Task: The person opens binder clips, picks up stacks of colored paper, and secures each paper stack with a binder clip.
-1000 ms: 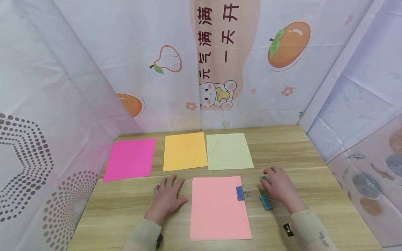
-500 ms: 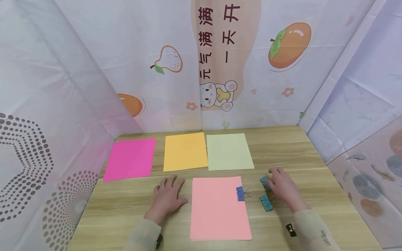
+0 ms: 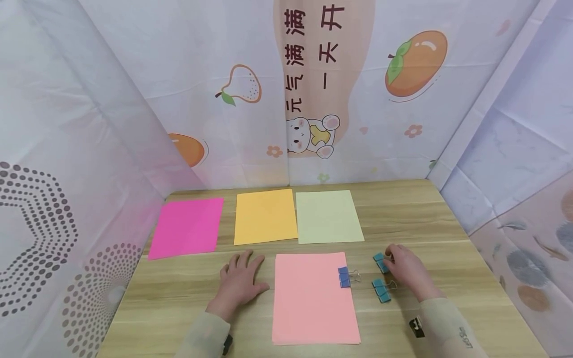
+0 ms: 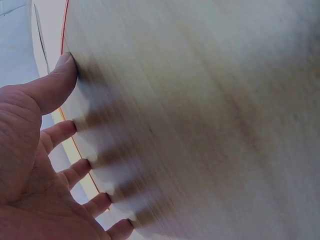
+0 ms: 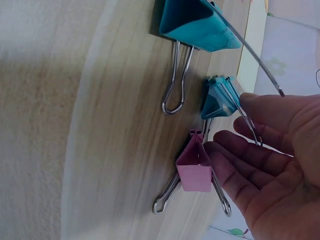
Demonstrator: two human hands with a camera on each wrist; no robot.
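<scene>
My left hand (image 3: 238,282) lies palm down on the table left of the pink paper stack (image 3: 315,298), fingers spread, fingertips on the wood in the left wrist view. My right hand (image 3: 407,268) is by the farther teal binder clip (image 3: 381,262), thumb and forefinger apart around its wire handle. In the right wrist view, a pink binder clip (image 5: 195,175) stands at the curled fingers (image 5: 227,170); the hand hides it from the head view. A nearer teal binder clip (image 3: 382,290) lies beside the hand. A blue binder clip (image 3: 344,277) is on the stack's right edge.
Magenta (image 3: 186,228), yellow (image 3: 266,217) and pale green (image 3: 329,217) sheets lie in a row at the back of the wooden table (image 3: 412,214). Printed curtains (image 3: 250,40) hang behind and at both sides. A black-and-white tag (image 3: 417,328) is beside the right sleeve.
My right hand has drawn back to the right from the farther teal binder clip, uncovering more of it. The left hand has stayed in place. The head view has shifted slightly.
</scene>
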